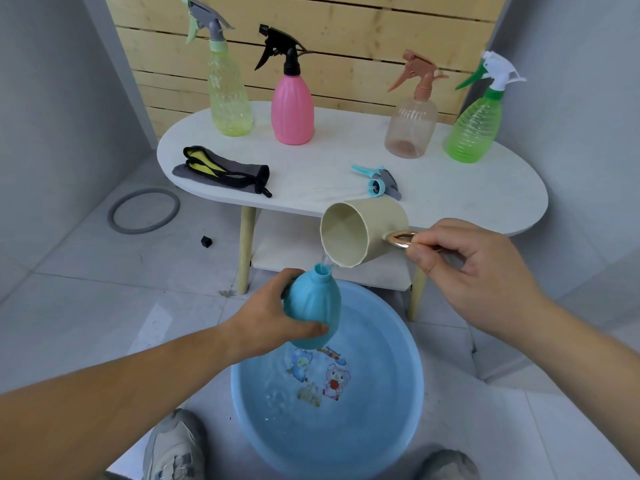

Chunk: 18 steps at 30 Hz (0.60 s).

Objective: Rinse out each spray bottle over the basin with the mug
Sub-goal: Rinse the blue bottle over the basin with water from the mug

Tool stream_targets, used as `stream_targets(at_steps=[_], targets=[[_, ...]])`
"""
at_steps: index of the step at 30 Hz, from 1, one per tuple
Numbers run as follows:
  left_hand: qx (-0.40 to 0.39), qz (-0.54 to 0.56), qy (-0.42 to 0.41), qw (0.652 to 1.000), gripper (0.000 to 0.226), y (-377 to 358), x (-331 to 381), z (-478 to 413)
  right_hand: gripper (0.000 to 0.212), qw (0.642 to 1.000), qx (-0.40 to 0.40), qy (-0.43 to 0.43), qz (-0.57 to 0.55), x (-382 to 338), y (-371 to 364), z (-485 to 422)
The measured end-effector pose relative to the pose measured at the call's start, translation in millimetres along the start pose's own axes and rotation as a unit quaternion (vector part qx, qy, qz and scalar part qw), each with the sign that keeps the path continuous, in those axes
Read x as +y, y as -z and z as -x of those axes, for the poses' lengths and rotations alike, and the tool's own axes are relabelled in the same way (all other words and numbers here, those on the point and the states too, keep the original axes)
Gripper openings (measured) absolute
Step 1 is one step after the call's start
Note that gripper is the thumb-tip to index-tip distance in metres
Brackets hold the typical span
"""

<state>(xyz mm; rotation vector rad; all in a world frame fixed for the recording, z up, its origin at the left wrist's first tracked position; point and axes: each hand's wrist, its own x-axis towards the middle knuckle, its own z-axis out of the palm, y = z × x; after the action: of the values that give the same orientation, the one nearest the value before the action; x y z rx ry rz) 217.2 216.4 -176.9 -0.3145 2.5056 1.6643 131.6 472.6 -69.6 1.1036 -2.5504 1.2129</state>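
You pour water from the mug (363, 233) into the open blue bottle (313, 303) over the basin (391, 427).
Your left hand (273, 320) grips the blue bottle around its body, with the neck up and a little tilted, above the basin, which stands on the floor with water in it. Your right hand (474, 268) pinches the metal handle of the mug. The mug is tipped, its mouth just above the bottle neck, and a thin stream of water falls there. A blue spray head (379, 181) lies on the white surface (329, 168).
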Motion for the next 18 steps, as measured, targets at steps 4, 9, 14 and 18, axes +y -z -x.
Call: stream_targets(at_steps=[4,9,14,18], targets=[[0.001,0.002,0.003,1.0,0.07,-0.3,-0.5,-0.8,0.009,1.0,0.009,0.016,0.005,0.2,-0.6,-0.7],[-0.001,-0.006,0.003,1.0,0.073,0.2,-0.2,-0.9,0.009,1.0,0.011,0.028,0.008,2.3,-1.4,-1.4],[0.001,-0.001,0.006,1.0,0.07,-0.1,-0.5,-1.0,0.024,0.998,0.007,0.037,0.048,4.7,-1.4,-0.9],[0.0,-0.009,0.004,1.0,0.071,-0.4,-0.2,-1.2,0.025,0.997,0.007,0.045,0.06,5.2,-1.8,-0.6]])
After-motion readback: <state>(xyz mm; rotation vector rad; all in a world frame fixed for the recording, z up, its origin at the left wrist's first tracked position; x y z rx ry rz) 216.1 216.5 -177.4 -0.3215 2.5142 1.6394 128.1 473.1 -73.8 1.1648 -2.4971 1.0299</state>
